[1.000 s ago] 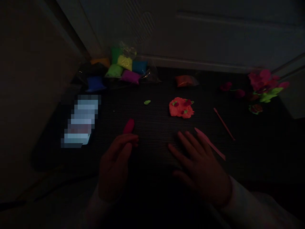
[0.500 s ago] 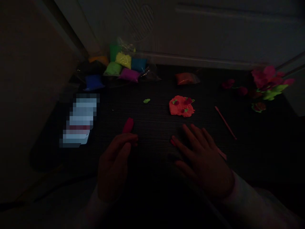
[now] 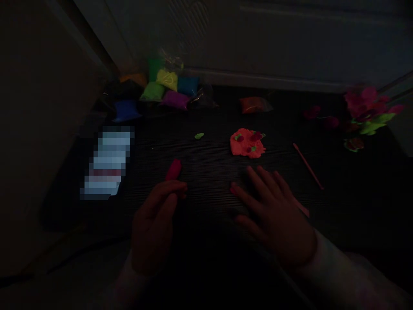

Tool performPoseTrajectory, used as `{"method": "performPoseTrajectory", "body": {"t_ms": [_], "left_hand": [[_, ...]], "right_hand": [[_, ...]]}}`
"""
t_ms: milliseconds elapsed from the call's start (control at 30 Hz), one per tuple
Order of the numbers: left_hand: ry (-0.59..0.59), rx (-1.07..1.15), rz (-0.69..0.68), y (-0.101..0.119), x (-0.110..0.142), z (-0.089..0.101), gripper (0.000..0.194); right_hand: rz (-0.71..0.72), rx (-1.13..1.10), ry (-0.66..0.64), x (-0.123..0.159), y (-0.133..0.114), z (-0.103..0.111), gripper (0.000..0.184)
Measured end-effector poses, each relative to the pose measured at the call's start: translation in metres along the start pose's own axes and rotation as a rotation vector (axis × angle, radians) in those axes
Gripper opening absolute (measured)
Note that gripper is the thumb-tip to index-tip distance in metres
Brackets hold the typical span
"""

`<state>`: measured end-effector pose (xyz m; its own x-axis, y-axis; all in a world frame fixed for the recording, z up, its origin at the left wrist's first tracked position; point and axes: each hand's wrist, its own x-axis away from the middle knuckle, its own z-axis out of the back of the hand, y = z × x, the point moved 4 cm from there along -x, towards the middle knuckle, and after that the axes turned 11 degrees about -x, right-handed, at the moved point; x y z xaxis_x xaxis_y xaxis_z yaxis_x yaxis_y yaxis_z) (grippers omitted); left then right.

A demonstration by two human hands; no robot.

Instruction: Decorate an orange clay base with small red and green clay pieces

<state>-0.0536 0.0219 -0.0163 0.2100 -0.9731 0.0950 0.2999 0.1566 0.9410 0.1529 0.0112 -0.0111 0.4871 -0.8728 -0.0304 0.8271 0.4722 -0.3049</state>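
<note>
The room is very dark. My left hand (image 3: 154, 224) rests on the dark table (image 3: 209, 172) with its fingers drawn together in a pinch; a tiny red speck shows at the fingertips. A red clay lump (image 3: 173, 169) lies just beyond them. My right hand (image 3: 274, 211) lies flat with fingers spread on top of a pink flat modelling tool (image 3: 302, 209), only whose ends show. An orange clay disc (image 3: 247, 143) with red and green bits sits further back.
Several coloured clay bags (image 3: 161, 90) are piled at the back left, with an orange bag (image 3: 253, 104) near the middle. A thin pink stick (image 3: 308, 166) lies to the right. Clay flowers (image 3: 364, 113) stand far right. There is also a small green bit (image 3: 199, 135) and a blurred card (image 3: 108, 162).
My right hand has slid a little to the right onto the pink flat tool and now covers most of it. My left hand has stayed put.
</note>
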Motion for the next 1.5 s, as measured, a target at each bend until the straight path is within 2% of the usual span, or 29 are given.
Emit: {"method": "performPoseTrajectory", "body": {"t_ms": [67, 167, 300, 433, 567, 733, 833, 967, 1100, 1233, 1367, 1500], "left_hand": [[0.006, 0.04, 0.004, 0.0004, 0.0003, 0.0002, 0.016], [-0.01, 0.033, 0.008, 0.0008, 0.0003, -0.0003, 0.016], [-0.011, 0.02, 0.004, 0.0005, 0.0003, 0.0001, 0.016], [-0.012, 0.003, -0.002, 0.0009, 0.0, -0.0001, 0.016], [-0.015, -0.007, -0.022, 0.0022, -0.0009, -0.0004, 0.017], [-0.035, 0.007, -0.023, -0.0007, -0.001, -0.0006, 0.016], [-0.028, 0.016, -0.028, -0.001, -0.001, 0.0002, 0.016], [-0.043, -0.075, -0.054, 0.0018, -0.0023, -0.0001, 0.017], [-0.031, -0.075, -0.088, 0.0034, -0.0028, -0.0004, 0.017], [-0.044, -0.008, -0.046, 0.0, -0.002, -0.0007, 0.017], [-0.047, -0.011, -0.069, 0.0004, -0.0015, -0.0007, 0.017], [-0.055, -0.021, -0.054, 0.0006, -0.0014, -0.0013, 0.017]], "right_hand": [[0.002, 0.001, -0.011, 0.0, -0.0006, 0.0, 0.053], [0.086, -0.028, -0.072, 0.0003, -0.0054, -0.0018, 0.055], [-0.016, 0.0, -0.007, -0.0012, -0.0011, 0.0014, 0.055], [0.073, -0.045, -0.07, -0.0013, -0.0047, -0.0017, 0.057], [-0.009, -0.001, -0.007, -0.0018, 0.0006, 0.0013, 0.055], [0.065, -0.016, -0.077, -0.002, -0.0033, -0.0004, 0.053], [-0.012, 0.005, -0.024, -0.003, -0.0005, 0.0021, 0.053], [0.072, -0.023, -0.077, -0.0032, -0.0041, 0.0, 0.053], [-0.009, 0.003, -0.018, -0.0042, 0.0002, 0.0018, 0.054], [0.063, -0.041, -0.069, -0.0046, -0.0028, -0.0006, 0.057], [-0.021, -0.008, -0.011, -0.0052, 0.0014, 0.0023, 0.055], [0.077, -0.035, -0.072, -0.0046, -0.0033, -0.0002, 0.056]]}}
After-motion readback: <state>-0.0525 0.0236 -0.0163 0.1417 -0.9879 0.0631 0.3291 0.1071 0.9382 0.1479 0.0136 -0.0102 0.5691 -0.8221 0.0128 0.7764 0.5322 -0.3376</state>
